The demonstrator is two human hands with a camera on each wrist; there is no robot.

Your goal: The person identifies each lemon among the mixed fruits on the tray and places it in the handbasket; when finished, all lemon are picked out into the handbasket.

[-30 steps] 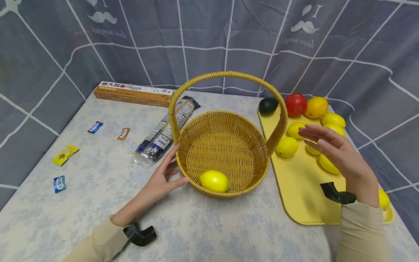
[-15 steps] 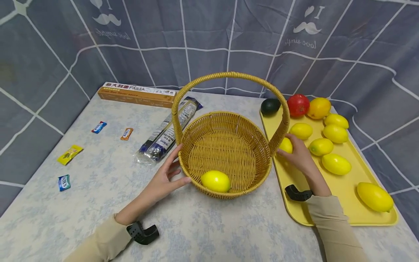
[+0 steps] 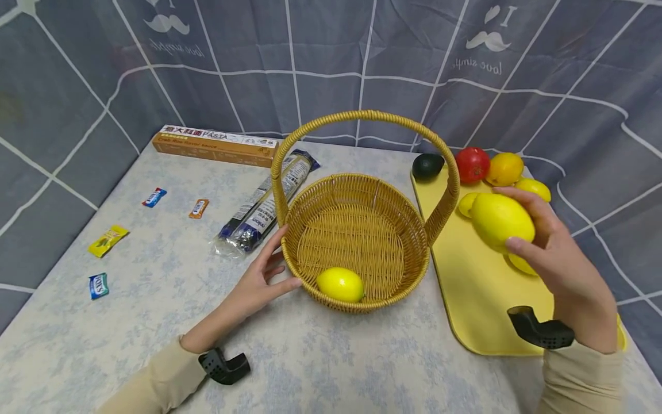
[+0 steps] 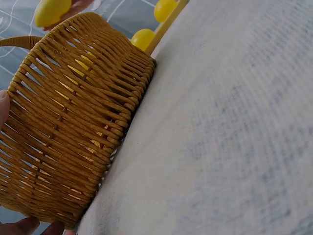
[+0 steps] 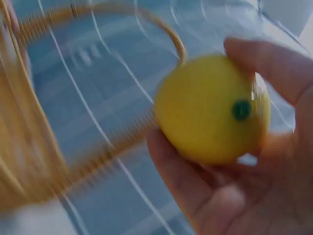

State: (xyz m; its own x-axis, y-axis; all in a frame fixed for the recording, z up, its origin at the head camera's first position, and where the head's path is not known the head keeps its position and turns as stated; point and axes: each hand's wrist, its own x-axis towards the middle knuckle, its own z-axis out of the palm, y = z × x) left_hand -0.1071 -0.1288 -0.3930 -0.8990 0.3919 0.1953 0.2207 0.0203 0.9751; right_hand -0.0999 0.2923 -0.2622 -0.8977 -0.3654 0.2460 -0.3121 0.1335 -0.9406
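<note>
My right hand (image 3: 564, 264) grips a yellow lemon (image 3: 501, 223) between thumb and fingers, held up over the yellow tray (image 3: 481, 322). In the right wrist view a green mark shows on this lemon (image 5: 210, 110). At the middle of the table stands a round wicker basket (image 3: 351, 230) with a tall arched handle. Inside it, near the front wall, lies another lemon (image 3: 340, 284). My left hand (image 3: 258, 287) touches the basket's left side, thumb and fingers spread along the outside at the rim. The left wrist view shows fingertips (image 4: 22, 226) against the weave.
On the tray are more lemons (image 3: 467, 204), partly hidden by my right hand, with an orange (image 3: 505, 168), a red fruit (image 3: 472, 165) and a dark avocado (image 3: 427, 167) behind. Left are noodle packs (image 3: 269, 201), a pasta box (image 3: 214, 145) and several small wrapped sweets (image 3: 107, 240).
My right hand reached down to a lemon at the tray's left side, took hold of it and lifted it up and rightward. The left hand stays at the basket.
</note>
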